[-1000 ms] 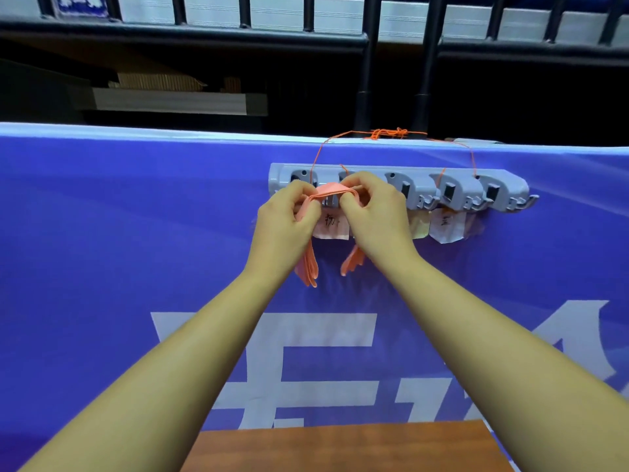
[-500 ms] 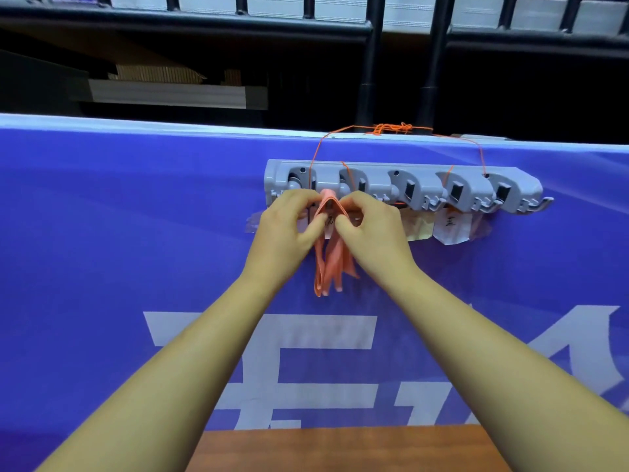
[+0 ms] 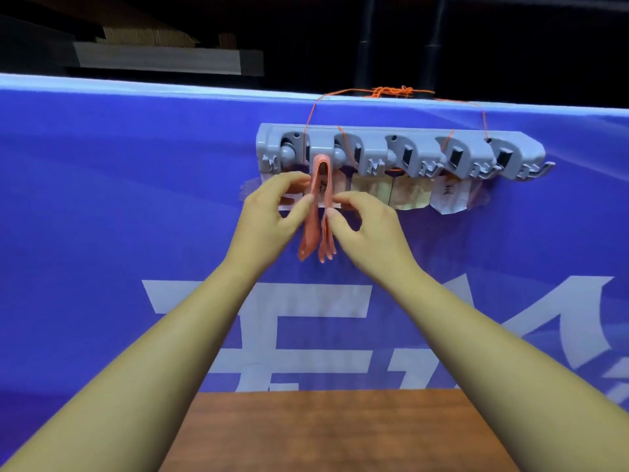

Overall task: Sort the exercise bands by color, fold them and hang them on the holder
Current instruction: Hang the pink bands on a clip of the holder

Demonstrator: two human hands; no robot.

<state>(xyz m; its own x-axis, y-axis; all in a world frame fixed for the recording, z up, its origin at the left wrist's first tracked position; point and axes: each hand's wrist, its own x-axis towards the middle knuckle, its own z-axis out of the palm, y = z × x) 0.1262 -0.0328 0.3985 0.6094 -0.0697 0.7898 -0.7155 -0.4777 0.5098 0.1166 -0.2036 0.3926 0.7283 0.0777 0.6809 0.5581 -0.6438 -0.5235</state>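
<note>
The holder [image 3: 401,149] is plain grey. From it hang salmon-pink bands [image 3: 318,212], with white and yellowish paper labels [image 3: 408,195] just below it. Orange string [image 3: 394,92] runs above the holder. Behind it spreads a blue banner [image 3: 119,199] (large white lettering), and below that, reddish-brown wood [image 3: 340,434].

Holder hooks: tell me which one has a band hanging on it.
The second hook from the left end of the grey holder carries the folded orange band; every hook to its right is bare.
</note>
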